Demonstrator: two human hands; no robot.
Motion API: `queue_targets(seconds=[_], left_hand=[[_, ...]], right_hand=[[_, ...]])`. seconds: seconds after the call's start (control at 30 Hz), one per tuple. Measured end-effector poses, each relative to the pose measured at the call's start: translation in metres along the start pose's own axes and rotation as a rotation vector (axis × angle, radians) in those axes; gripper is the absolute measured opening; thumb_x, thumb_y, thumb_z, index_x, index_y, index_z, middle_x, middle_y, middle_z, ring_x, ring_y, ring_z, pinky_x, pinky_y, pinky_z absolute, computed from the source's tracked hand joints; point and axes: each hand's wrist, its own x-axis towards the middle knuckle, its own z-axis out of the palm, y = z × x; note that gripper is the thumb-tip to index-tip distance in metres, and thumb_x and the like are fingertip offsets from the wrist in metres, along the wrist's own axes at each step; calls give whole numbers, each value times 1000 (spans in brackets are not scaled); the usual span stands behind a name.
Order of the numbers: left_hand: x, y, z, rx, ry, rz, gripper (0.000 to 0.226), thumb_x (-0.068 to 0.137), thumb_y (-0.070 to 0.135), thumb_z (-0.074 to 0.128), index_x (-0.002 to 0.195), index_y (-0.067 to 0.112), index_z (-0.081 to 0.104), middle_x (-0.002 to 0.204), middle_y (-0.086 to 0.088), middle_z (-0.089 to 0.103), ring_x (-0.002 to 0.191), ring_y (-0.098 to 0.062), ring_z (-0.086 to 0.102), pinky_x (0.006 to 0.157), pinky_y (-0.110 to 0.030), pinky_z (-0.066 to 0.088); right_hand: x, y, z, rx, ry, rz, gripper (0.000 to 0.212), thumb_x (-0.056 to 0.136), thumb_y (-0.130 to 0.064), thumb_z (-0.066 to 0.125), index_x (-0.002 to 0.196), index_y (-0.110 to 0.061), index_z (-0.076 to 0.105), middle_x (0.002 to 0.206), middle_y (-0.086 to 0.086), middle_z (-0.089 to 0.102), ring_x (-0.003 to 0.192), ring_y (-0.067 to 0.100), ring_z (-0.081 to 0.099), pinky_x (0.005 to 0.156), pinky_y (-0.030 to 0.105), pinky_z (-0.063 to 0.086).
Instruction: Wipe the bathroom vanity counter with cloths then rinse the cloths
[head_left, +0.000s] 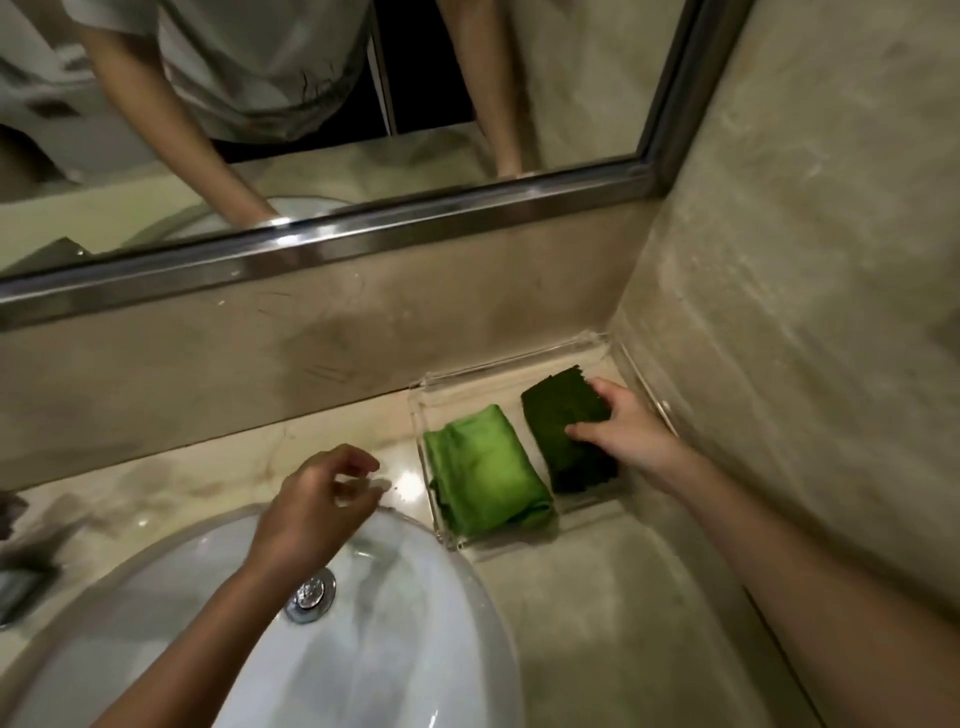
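The sink (426, 623) looks smooth and glossy, and the drain plug (311, 595) in it is shiny metal. Right of the sink, a see-through plastic tray (498, 545) holds a soft light green cloth (488, 467) and a rougher dark green cloth (563, 431). The counter (597, 597) around the sink looks like shiny stone. Behind the sink, the mirror frame (363, 244) is bright metal.

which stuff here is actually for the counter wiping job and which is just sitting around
For the job:
dark green cloth, gripped by the right hand
light green cloth beside it
counter
sink, for rinsing
left hand, holding nothing

Just there:
clear tray holding both cloths
mirror
drain plug
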Motion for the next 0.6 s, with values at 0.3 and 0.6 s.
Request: queue_targets(seconds=[0.3, 0.6], left_hand=[[-1, 5, -3, -2, 2, -6, 25, 79, 24, 72, 88, 41, 56, 95, 12, 61, 79, -9, 64, 74, -45, 54], [-6, 6, -8, -16, 23, -24, 27, 79, 24, 71, 85, 43, 53, 98, 11, 60, 79, -8, 63, 76, -42, 53]], right_hand=[[-24, 19, 13, -685, 409, -464, 68, 72, -12, 73, 134, -22, 47, 129, 12, 45, 114, 31, 41, 89, 40, 41], [-15, 23, 24, -651, 275, -363, 39, 84, -22, 64, 123, -22, 58, 118, 8, 51, 109, 26, 42, 90, 35, 38]])
